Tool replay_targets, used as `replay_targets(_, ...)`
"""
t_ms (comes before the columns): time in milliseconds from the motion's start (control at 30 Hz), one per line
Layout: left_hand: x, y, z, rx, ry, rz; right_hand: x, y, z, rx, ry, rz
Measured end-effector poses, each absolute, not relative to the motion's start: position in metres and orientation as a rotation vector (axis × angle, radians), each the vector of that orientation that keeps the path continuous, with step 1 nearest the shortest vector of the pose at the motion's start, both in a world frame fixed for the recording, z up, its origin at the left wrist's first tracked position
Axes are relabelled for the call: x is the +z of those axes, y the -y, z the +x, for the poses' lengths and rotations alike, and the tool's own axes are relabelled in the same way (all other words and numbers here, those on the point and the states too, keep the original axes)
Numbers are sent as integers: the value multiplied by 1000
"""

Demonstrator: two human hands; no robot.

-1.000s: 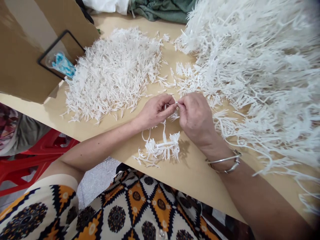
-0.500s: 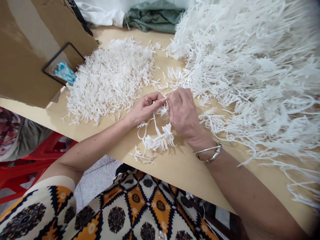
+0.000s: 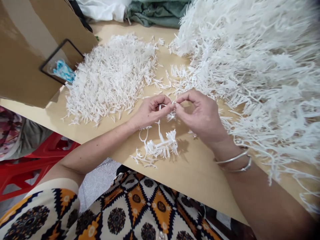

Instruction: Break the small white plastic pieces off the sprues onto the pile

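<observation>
Above the tan tabletop [image 3: 197,173], left hand [image 3: 156,108] and right hand [image 3: 197,111] pinch a thin white branching plastic strand [image 3: 172,115] between them. White fringed cluster [image 3: 162,145] hangs just below.

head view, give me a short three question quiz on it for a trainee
1. True or false: the silver bangle is on the right wrist.
2. What do the fingertips of the left hand and right hand meet at?
A) a pair of scissors
B) white strands
C) a blue cup
3. Fill in the blank: the larger white heap lies to the ____ of the smaller white heap.

Key: 1. true; 2. B; 3. right
</observation>
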State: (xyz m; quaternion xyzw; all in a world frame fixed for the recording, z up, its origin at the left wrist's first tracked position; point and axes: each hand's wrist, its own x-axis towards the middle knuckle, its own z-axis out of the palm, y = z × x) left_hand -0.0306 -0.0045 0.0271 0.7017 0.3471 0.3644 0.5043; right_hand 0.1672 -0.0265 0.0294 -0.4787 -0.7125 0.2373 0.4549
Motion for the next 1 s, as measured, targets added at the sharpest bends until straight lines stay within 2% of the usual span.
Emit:
replay_targets(100, 23, 2, -32, 875, -891, 1769, 31, 31, 161, 469, 1787, -1260)
replay_targets(233, 20, -1, -33, 929, -927, 1864, 22, 26, 151, 559, 1706, -1340)
replay_targets(467, 24, 10, -24, 899, -714, 1846, 3, -2, 178, 703, 1415, -1350)
replay_targets(833, 21, 8, -25, 930, -868, 1755, 32, 22, 179, 883, 1718, -1143)
replay_targets(1000, 20, 8, -24, 918, -908, 1805, 29, 26, 177, 748, 1724, -1224)
